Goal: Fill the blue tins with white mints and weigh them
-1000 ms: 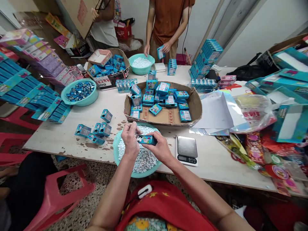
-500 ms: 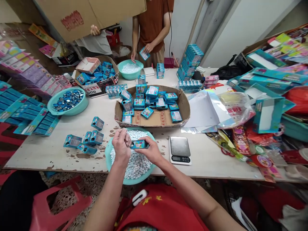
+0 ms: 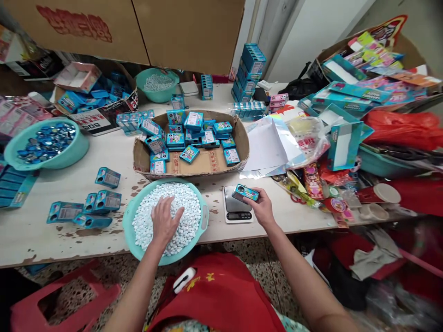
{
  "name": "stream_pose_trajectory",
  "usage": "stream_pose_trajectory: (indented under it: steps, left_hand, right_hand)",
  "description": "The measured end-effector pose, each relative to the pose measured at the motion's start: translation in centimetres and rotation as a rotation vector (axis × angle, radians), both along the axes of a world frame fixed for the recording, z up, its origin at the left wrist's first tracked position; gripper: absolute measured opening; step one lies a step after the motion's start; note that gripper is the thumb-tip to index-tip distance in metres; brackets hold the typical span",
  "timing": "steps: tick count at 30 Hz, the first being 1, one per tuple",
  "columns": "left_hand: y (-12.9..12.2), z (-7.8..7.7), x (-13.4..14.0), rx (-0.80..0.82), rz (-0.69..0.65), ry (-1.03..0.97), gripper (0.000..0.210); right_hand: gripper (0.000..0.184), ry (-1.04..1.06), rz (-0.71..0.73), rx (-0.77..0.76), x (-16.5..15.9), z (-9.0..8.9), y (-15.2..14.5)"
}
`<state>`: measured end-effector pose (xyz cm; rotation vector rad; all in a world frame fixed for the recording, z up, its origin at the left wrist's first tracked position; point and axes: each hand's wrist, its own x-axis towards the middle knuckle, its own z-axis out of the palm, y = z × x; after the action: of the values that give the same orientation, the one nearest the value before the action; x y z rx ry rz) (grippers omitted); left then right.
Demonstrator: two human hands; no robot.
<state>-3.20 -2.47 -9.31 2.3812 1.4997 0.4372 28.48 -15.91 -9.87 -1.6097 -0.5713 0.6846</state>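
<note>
My left hand (image 3: 165, 220), fingers spread, rests on white candies (image 3: 188, 203) that fill a turquoise plastic basin (image 3: 128, 221). In my right hand (image 3: 262, 207) is a small blue candy box (image 3: 245, 192) with a round dark hole near one end. I hold it over the plate of a digital kitchen scale (image 3: 238, 216); whether it touches the plate I cannot tell. Behind the basin stands a cut-down cardboard box (image 3: 194, 169) with many similar blue boxes inside. Several more blue boxes (image 3: 108, 177) lie on the table left of the basin.
A basin of shiny blue round pieces (image 3: 46, 140) stands at the left. Packaging, bags and wrappers (image 3: 313, 182) crowd the right side. Stacked blue boxes (image 3: 249, 69) and another candy basin (image 3: 157, 85) are at the back. A large cardboard sheet (image 3: 190, 32) hangs across the far side.
My right hand has carried the box right, from above the basin to the scale. My left hand has opened and lowered onto the candies. The cardboard sheet now hides the co-worker.
</note>
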Motion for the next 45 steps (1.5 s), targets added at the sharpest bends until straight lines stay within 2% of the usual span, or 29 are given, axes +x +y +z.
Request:
stream_pose_trajectory:
  steps: [3, 6, 11, 14, 17, 20, 24, 27, 34, 38, 40, 42, 45]
  left_hand:
    - [-1.0, -0.4, 1.0, -0.025, -0.085, 0.141, 0.056]
    - [-1.2, -0.7, 1.4, 0.036, -0.064, 0.223, 0.053]
    - [-0.3, -1.0, 1.5, 0.143, -0.05, 0.26, 0.041]
    - [0.3, -0.8, 1.7, 0.159, -0.038, 0.296, 0.034]
    - [0.6, -0.6, 1.9, 0.177, -0.01, 0.321, 0.033]
    - [0.6, -0.6, 2.0, 0.199, 0.014, 0.303, 0.033]
    - [0.3, -0.7, 2.0, 0.2, 0.029, 0.284, 0.034]
    - [0.2, -0.7, 2.1, 0.194, 0.033, 0.28, 0.035]
    - [0.4, -1.3, 1.9, 0.19, 0.066, 0.221, 0.033]
    - [0.1, -0.9, 1.9, 0.105, 0.077, 0.184, 0.037]
    - [0.0, -0.3, 1.8, 0.089, 0.117, 0.134, 0.042]
    - [0.6, 0.5, 1.3, 0.15, 0.154, 0.056, 0.042]
    - [4.0, 2.2, 0.1, 0.31, 0.178, -0.072, 0.035]
  right_hand:
    - [0.049, -0.004, -0.032, -0.04, 1.3, -3.2, -0.7]
    - [0.048, -0.01, -0.043, -0.049, 1.2, -4.7, -0.9]
    - [0.044, -0.026, -0.03, 0.04, 1.0, -4.7, -0.5]
    - [0.038, -0.012, 0.054, 0.059, 1.6, -4.3, -0.4]
    - [0.047, -0.016, 0.109, 0.028, 2.2, -4.2, -0.8]
    - [0.06, -0.044, -0.006, -0.004, 2.7, -4.7, -1.9]
    - [0.049, -0.048, -0.162, -0.094, 3.3, -5.5, -4.0]
    - [0.046, -0.076, -0.221, -0.161, 3.8, -5.7, -4.9]
    - [0.046, -0.098, -0.249, -0.195, 4.5, -5.0, -4.3]
    - [0.049, -0.239, -0.242, -0.162, 4.4, -4.2, -2.6]
    - [0.052, -0.348, -0.224, -0.121, 4.8, -3.1, -1.1]
    - [0.053, -0.431, -0.211, -0.066, 5.8, -1.6, 1.3]
    - [0.059, -0.494, -0.169, -0.021, 8.6, 1.0, 6.6]
